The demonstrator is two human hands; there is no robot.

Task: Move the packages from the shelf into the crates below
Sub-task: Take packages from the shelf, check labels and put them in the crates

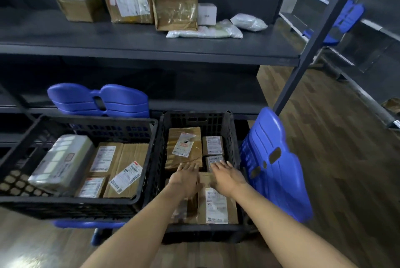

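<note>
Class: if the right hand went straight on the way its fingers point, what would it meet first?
Probably the small labelled box in the right crate, just beyond the right hand; depth is unclear.

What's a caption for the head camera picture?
Left hand and right hand reach into the right crate; boxes wait on shelf.

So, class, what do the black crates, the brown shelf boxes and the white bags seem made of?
Black latticed crate: likely moulded plastic, matt, walls pierced by a regular grid. Large brown box: cardboard, seemingly wrapped in clear tape that glints and wrinkles. Soft white bag: probably thin plastic film, crumpled, faintly shiny.
</note>
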